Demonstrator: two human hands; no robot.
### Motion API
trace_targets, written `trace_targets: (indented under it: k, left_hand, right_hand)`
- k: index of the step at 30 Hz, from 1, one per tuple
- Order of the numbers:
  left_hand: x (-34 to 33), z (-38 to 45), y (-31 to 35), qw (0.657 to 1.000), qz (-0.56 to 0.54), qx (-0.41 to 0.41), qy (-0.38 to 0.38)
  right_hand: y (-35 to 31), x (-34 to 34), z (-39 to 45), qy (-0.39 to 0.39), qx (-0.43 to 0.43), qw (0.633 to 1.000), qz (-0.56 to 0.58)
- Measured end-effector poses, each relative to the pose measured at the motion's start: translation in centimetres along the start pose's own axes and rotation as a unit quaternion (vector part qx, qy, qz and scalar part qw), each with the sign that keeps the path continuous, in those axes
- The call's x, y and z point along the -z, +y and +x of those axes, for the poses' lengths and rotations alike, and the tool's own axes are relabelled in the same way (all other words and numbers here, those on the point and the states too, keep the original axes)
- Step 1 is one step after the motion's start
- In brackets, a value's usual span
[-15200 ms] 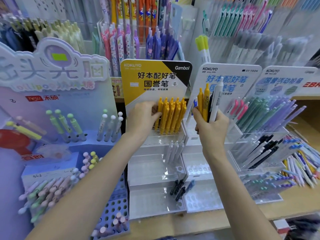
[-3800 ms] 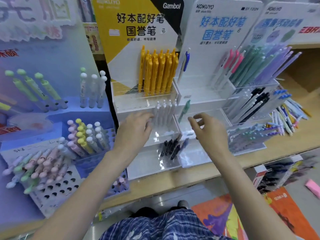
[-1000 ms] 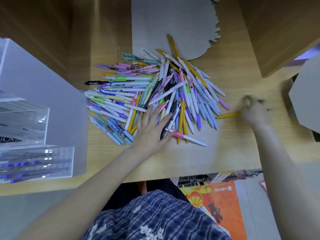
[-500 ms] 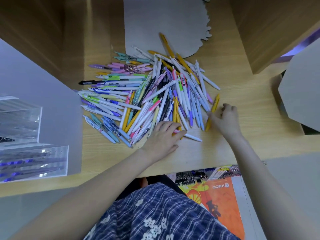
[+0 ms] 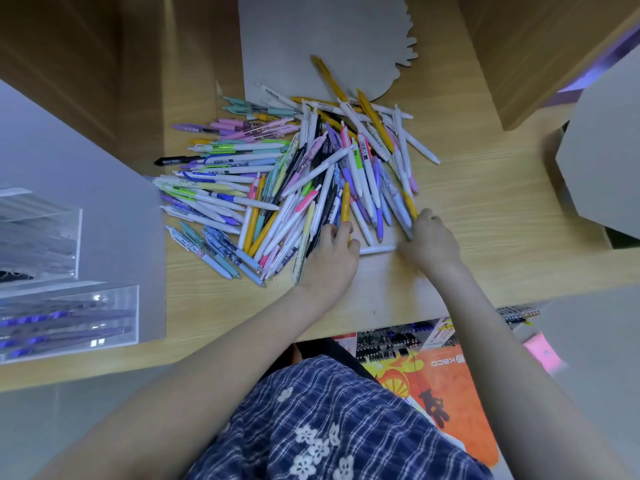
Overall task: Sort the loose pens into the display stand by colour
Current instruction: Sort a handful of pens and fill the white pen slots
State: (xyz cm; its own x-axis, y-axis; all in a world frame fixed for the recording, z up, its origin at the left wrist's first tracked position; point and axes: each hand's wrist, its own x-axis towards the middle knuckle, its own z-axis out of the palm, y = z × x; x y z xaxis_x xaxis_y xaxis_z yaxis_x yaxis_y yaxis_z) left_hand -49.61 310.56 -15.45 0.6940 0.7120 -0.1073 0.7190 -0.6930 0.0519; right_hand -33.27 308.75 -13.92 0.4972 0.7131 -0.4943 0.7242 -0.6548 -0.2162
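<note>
L hand: fingers curled at near edge of pen pile, closed round a yellow pen that sticks up out of the heap. R hand: fingers bent down onto pens at pile's right edge, by another yellow pen; can't tell if it grips one. White pen lies flat between the hands. Pile sprawls over wooden shelf, far end overlapping a grey card. Clear stand w/ purple pens sits left, well apart. Grey box at right.
</note>
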Motion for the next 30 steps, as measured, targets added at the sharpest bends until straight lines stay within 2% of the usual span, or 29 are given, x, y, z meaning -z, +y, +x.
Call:
trace_targets:
  k: [3,5,7,10,13,16,18,21,23,25,27,28,30]
  left_hand:
    - [-0.1,0.4,0.1,0.998,-0.031,0.043,-0.028]
    - [-0.9,0.9,0.7,0.998,0.021,0.019,-0.049]
    - [-0.8,1.7,0.7,0.997,0.041,0.038,-0.055]
    - [-0.7,2.7,0.7,0.995,0.055,0.067,-0.045]
    - [-0.1,3.0,0.9,0.997,0.044,0.058,-0.036]
    - [1.4,2.6,0.8,0.994,-0.031,0.102,-0.021]
    - [2.4,1.9,0.2,0.987,-0.116,0.111,-0.002]
    - [4.3,0.8,-1.4,0.961,-0.250,0.114,0.026]
    - [5.3,0.4,-2.3,0.945,-0.297,0.135,0.016]
    - [6.0,0.2,-2.9,0.919,-0.355,0.170,-0.016]
    - [6.6,0.2,-3.3,0.864,-0.451,0.219,-0.039]
    - [6.8,0.2,-3.6,0.818,-0.516,0.249,-0.047]
    - [7.6,-0.1,-4.1,0.696,-0.649,0.302,-0.055]
  right_hand:
    - [1.7,0.3,-0.9,-0.022,-0.020,0.999,-0.015]
    - [3.0,0.4,-1.7,-0.026,-0.009,1.000,-0.015]
    - [4.3,0.4,-2.5,-0.021,0.005,1.000,-0.010]
    - [5.6,0.4,-3.1,0.016,0.040,0.999,-0.006]
    - [6.1,0.9,-3.3,0.047,0.097,0.994,0.031]
    - [6.0,1.3,-2.9,0.044,0.121,0.982,0.136]
    - [5.6,1.5,-2.3,0.079,0.110,0.973,0.186]
    - [4.8,1.5,-1.0,0.139,0.041,0.953,0.268]
    - [3.8,1.3,0.1,0.146,0.003,0.957,0.250]
    - [2.6,1.1,1.1,0.137,-0.019,0.973,0.187]
    - [1.5,1.3,1.5,0.131,-0.045,0.979,0.148]
    - [1.2,1.5,1.5,0.132,-0.060,0.977,0.159]
    - [0.6,2.1,0.9,0.139,-0.072,0.953,0.259]
